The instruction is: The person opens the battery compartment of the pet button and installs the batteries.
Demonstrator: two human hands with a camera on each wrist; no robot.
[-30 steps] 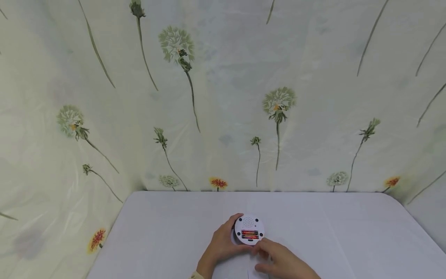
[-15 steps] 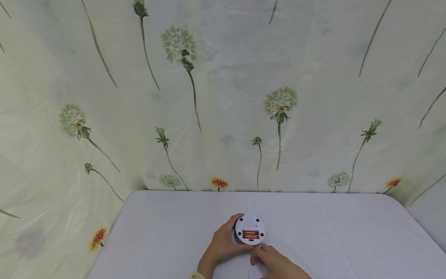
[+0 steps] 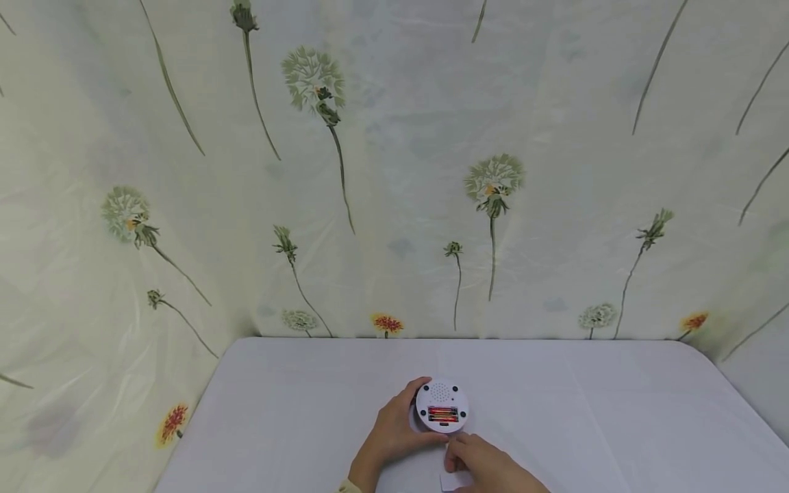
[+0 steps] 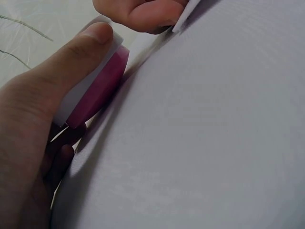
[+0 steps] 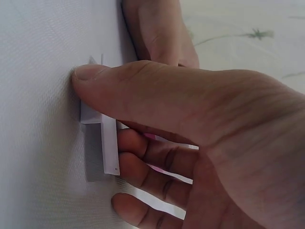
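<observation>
A round white device lies with its underside up, showing speaker holes, dark feet and an uncovered battery compartment with red batteries. Its side is magenta, as the left wrist view shows. My left hand grips it from the left, thumb along the near rim and fingers around the far side. Just nearer to me, my right hand pinches a small white battery cover between thumb and fingers, close above the tablecloth. Part of the cover is hidden behind the thumb.
A white cloth covers the table, whose far edge meets a pale curtain printed with dandelions. The curtain also runs down the left side.
My right hand has drawn back from the device's near edge towards me and closed its fingers on the white cover. My left hand and the device have stayed in place.
</observation>
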